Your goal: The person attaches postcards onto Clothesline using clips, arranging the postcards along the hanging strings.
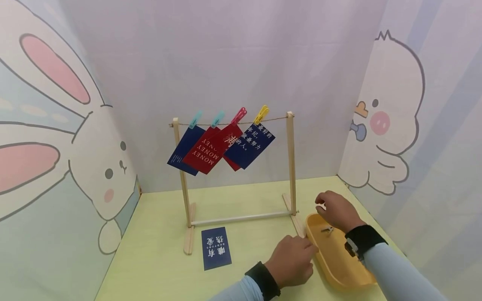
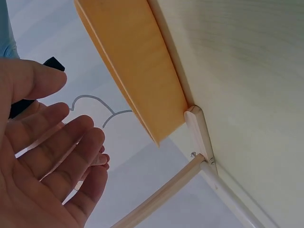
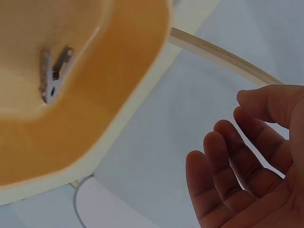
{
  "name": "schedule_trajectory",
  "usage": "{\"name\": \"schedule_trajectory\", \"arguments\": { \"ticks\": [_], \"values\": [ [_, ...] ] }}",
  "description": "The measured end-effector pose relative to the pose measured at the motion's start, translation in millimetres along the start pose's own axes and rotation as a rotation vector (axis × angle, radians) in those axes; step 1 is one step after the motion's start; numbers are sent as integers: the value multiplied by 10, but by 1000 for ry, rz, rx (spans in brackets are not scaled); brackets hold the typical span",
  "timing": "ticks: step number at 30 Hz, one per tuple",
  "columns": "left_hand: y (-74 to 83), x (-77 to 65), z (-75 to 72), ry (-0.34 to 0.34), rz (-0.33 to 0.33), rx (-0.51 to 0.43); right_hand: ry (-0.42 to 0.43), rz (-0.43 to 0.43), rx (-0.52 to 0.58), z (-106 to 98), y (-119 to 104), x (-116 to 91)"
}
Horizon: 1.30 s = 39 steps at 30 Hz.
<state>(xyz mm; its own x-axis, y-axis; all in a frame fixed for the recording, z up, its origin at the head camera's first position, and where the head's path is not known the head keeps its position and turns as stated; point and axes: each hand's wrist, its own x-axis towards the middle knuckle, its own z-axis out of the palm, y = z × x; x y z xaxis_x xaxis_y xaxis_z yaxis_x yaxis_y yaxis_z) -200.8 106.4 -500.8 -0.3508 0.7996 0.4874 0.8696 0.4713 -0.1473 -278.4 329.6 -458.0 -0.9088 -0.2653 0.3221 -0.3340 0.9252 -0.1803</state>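
My right hand (image 1: 339, 211) hovers over the far end of a yellow plastic tray (image 1: 335, 255), fingers loosely bent and holding nothing. Inside that tray lies one grey clothespin (image 1: 328, 230), seen closer in the right wrist view as a pale clothespin (image 3: 52, 78). Beside the tray's left wall is my left hand (image 1: 293, 261), with relaxed fingers and nothing in them in the left wrist view. A dark blue card (image 1: 216, 248) with white characters lies flat on the table, left of my left hand.
Behind stands a wooden rack (image 1: 291, 163) with a string across its top. From it hang blue and red cards (image 1: 211, 150), held by two teal clothespins (image 1: 195, 120), a pink clothespin (image 1: 239, 116) and a yellow clothespin (image 1: 261, 114). Cartoon-printed curtains (image 1: 241, 50) surround the table.
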Motion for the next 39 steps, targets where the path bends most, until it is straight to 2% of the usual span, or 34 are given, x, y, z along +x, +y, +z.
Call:
{"name": "schedule_trajectory", "arguments": {
  "ticks": [2, 6, 15, 22, 26, 30, 35, 39],
  "values": [
    [16, -17, 26, 35, 9, 13, -23, 22, -14, 87, 72, -47],
    [34, -37, 62, 47, 8, 17, -56, 49, -33, 251, 220, -110],
    [90, -99, 167, -61, 8, -1, -121, 136, -72, 454, 360, -197],
    [144, -107, 278, -140, 16, -72, -190, 214, -80, 618, 461, -237],
    [173, -116, 332, -197, 19, -109, -197, 238, -82, 718, 518, -240],
    [194, -126, 351, -231, 15, -96, -217, 265, -73, 793, 544, -244],
    [201, -135, 360, -272, 5, -93, -230, 246, -60, 878, 584, -259],
    [212, -144, 373, -270, 16, -76, -213, 211, -48, 940, 623, -274]
  ]
}}
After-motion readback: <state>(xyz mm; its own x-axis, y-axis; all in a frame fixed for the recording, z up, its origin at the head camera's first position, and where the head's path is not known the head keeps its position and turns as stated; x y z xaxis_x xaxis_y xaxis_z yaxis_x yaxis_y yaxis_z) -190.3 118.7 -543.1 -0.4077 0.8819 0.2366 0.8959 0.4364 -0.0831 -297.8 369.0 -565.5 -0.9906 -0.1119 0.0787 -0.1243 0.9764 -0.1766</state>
